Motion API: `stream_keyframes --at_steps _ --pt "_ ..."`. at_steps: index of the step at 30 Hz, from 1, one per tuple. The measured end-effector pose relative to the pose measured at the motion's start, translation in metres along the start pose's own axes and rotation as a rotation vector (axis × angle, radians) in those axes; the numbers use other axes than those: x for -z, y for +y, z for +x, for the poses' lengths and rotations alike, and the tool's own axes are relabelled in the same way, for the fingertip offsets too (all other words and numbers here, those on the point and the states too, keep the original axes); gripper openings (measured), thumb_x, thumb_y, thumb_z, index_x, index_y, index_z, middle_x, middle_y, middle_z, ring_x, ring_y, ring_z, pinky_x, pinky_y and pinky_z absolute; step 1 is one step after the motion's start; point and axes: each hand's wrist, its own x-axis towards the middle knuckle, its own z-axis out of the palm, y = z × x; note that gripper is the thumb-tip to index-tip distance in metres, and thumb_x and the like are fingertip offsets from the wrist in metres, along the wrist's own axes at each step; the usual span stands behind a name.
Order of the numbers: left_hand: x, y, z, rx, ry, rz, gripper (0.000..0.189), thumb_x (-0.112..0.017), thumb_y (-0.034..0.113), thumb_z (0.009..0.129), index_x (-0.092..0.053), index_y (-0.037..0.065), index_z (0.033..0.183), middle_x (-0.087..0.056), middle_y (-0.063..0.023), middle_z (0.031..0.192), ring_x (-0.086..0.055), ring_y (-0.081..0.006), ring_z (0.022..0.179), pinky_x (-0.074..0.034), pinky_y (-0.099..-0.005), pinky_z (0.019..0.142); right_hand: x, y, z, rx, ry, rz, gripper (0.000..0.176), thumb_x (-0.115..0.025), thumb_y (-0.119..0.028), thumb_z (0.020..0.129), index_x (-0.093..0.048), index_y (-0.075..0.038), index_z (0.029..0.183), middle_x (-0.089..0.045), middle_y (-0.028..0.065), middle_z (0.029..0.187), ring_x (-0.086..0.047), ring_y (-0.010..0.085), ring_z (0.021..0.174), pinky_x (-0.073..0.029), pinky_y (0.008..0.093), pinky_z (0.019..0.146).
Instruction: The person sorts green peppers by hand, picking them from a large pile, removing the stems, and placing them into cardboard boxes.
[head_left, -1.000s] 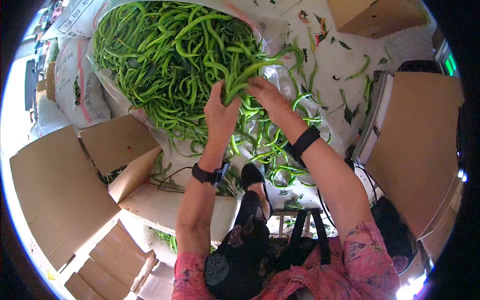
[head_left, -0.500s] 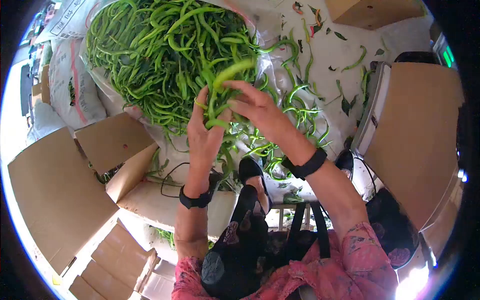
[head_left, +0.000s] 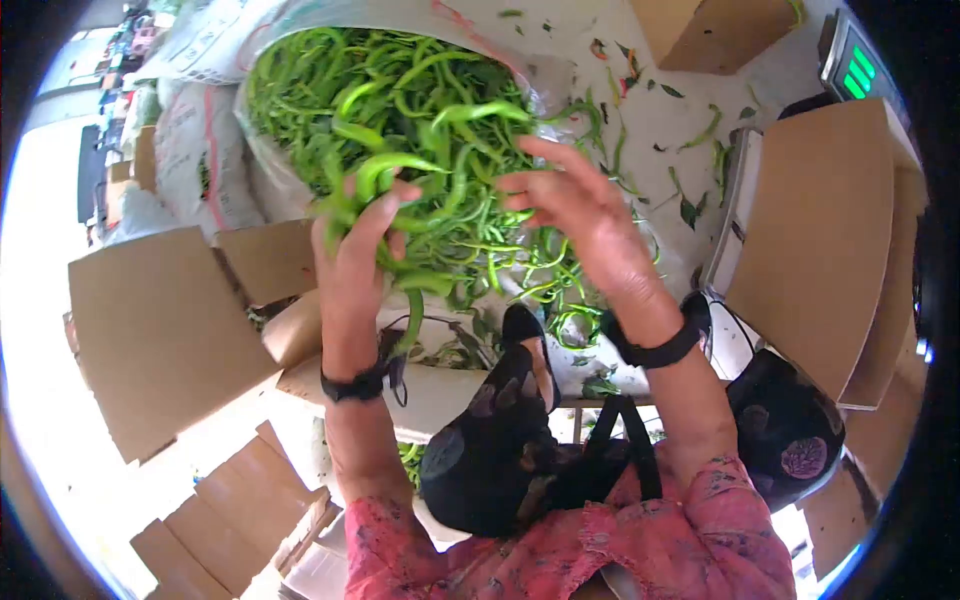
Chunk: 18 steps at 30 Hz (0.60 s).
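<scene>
A bunch of long green chili peppers [head_left: 398, 163] is gripped in my left hand [head_left: 352, 262], their curved ends sticking out past the thumb and below the palm. My right hand [head_left: 592, 225] is raised to the right of it, fingers apart and slightly curled, with nothing between them. Just beyond its fingertips a bright green chili pepper [head_left: 482, 112] overlaps the heap in this view. Behind both hands lies a large heap of green chili peppers [head_left: 330, 75] in an open plastic sack [head_left: 262, 150].
Loose peppers and leaves are scattered on the pale floor sheet [head_left: 655, 120]. A cardboard box [head_left: 815, 240] stands at right, near a lit green display [head_left: 858, 72]. Cardboard flaps [head_left: 165, 335] rise at left, beside a white woven sack [head_left: 190, 160]. Another box [head_left: 715, 35] sits at the back.
My hands have moved apart, the left one leftward with the peppers and the right one away to the right. The right fingers have opened. The view has shifted slightly.
</scene>
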Motion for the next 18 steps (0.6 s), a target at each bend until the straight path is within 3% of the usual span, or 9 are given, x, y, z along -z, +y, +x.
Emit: stream_keyframes --at_steps 1,4,6,8,12,16,18 --pt "0.003 0.006 0.003 0.012 -0.052 -0.081 0.027 -0.062 0.013 0.084 -0.062 0.000 0.108 -0.067 -0.0067 0.092 -0.057 -0.0085 0.071 -0.040 -0.0225 0.052 0.007 -0.001 -0.006 -0.041 0.143 -0.123 0.045 -0.059 -0.025 0.093 -0.049 -0.006 0.133 -0.064 0.0118 0.115 -0.061 0.0158 0.099 -0.046 0.0294 0.086" --pt "0.004 0.036 -0.012 -0.082 -0.079 -0.064 0.027 -0.062 0.012 0.083 -0.063 0.002 0.108 -0.066 -0.0065 0.088 -0.052 -0.0084 0.064 -0.040 -0.0227 0.053 0.022 0.006 -0.037 -0.134 0.181 -0.044 0.040 -0.057 -0.025 0.095 -0.052 -0.005 0.129 -0.064 0.0093 0.114 -0.061 0.0115 0.093 -0.046 0.0268 0.082" --pt "0.020 0.051 -0.015 0.052 -0.270 -0.395 0.028 -0.061 0.013 0.083 -0.063 0.002 0.109 -0.065 -0.0065 0.088 -0.048 -0.0082 0.058 -0.040 -0.0238 0.054 0.022 0.006 -0.058 -0.136 0.178 -0.048 0.039 -0.057 -0.026 0.094 -0.053 -0.005 0.127 -0.065 0.0080 0.112 -0.061 0.0107 0.092 -0.047 0.0266 0.081" --pt "0.018 0.067 -0.030 0.013 -0.264 -0.397 0.028 -0.060 0.013 0.085 -0.061 0.002 0.111 -0.065 -0.0072 0.089 -0.043 -0.0077 0.051 -0.042 -0.0252 0.054 0.015 -0.004 -0.071 -0.130 0.167 -0.051 0.038 -0.057 -0.026 0.094 -0.055 -0.005 0.126 -0.066 0.0066 0.109 -0.060 0.0098 0.090 -0.047 0.0264 0.079" --pt "0.014 0.094 -0.060 0.064 -0.491 -0.615 0.028 -0.056 0.013 0.089 -0.058 0.001 0.114 -0.066 -0.0079 0.090 -0.038 -0.0070 0.044 -0.045 -0.0274 0.054 -0.009 -0.031 -0.104 -0.094 0.115 0.029 0.038 -0.055 -0.022 0.095 -0.053 -0.001 0.127 -0.065 0.0072 0.109 -0.060 0.0094 0.090 -0.045 0.0234 0.079" --pt "0.008 0.121 -0.099 0.095 -0.606 -0.632 0.028 -0.055 0.016 0.092 -0.059 0.001 0.116 -0.066 -0.0082 0.091 -0.040 -0.0063 0.046 -0.045 -0.0267 0.056 -0.027 -0.056 -0.138 0.040 0.130 0.002 0.030 -0.055 -0.020 0.095 -0.058 -0.003 0.119 -0.065 0.0056 0.103 -0.057 0.0087 0.084 -0.044 0.0230 0.077" --pt "0.003 0.130 -0.116 0.161 -0.620 -0.643 0.029 -0.054 0.016 0.092 -0.059 0.002 0.118 -0.067 -0.0084 0.091 -0.041 -0.0058 0.047 -0.043 -0.0255 0.057 -0.033 -0.069 -0.158 0.221 0.201 -0.137 0.024 -0.056 -0.018 0.095 -0.060 -0.005 0.115 -0.065 0.0050 0.102 -0.056 0.0083 0.082 -0.043 0.0232 0.075"
